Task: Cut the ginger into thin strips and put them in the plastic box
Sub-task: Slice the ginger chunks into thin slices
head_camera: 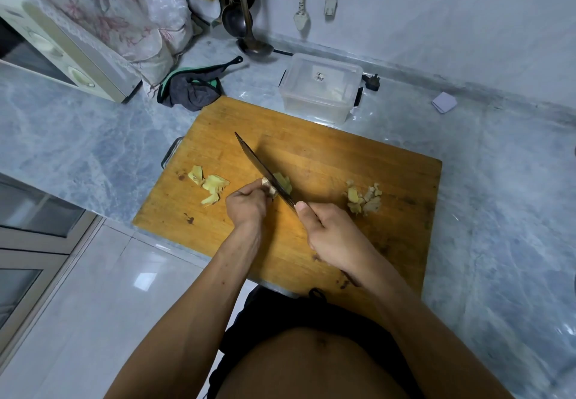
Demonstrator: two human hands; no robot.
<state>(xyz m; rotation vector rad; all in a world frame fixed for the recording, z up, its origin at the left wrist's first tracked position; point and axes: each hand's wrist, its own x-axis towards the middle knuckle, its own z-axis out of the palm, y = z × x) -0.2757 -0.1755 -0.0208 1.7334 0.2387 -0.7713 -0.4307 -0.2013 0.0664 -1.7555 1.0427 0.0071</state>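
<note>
Board [343, 161] of worn orange wood, rectangular, lying skewed on grey marbled counter [498, 211]; near edge overhanging counter's front at 6 o'clock, metal handle at its 9 o'clock end. Bare wood open across far half and toward 3 o'clock corner.

Left hand [246, 203] at board's middle, fingers curled and pinching ginger [270, 189], a small knobbly tan piece. Right hand [330, 236] wrapped round handle of knife [265, 169], thumb laid along the spine; dark blade running toward 11 o'clock, touching ginger, a pale yellow cut face just beyond it.

Slices [209, 187], flat and yellow, at 9 o'clock of left hand. Scraps [363, 197], lumpy and beige, at 3 o'clock of knife, near right hand.

Box [318, 90], clear plastic with rounded corners, at board's 12 o'clock edge, just off the wood; whether lidded cannot be told. Crumpled dark cloth [193, 88] with green trim at 11 o'clock corner. Ladle [254, 44] leaning against wall behind. Folded paper [444, 102] well apart at 2 o'clock.
</note>
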